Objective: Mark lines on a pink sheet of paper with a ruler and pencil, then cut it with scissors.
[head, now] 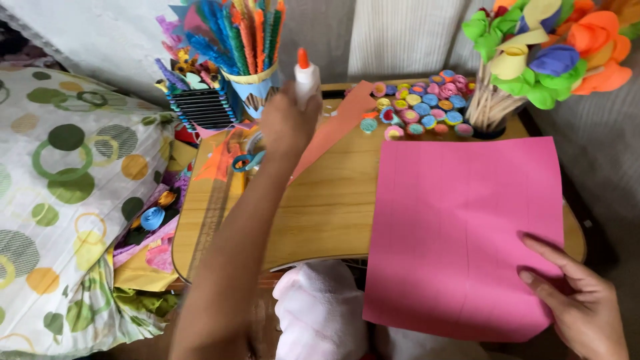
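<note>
left hand (288, 123) closed around glue bottle (307, 78) at far side of worktop (320, 200), lifted clear of the paper rolls (420, 110); right hand (579, 300) fingers spread flat, pinning pink sheet (460, 233) near-right so it stays put.

Wooden lap desk (320, 213); spotted bedsheet (60, 173)

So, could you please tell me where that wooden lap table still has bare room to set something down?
Bare wood lies mid-table, between the left forearm and the large pink paper sheet. The far edge is crowded: small rolled paper coils and a holder of paper flowers. Left edge holds scraps.
</note>
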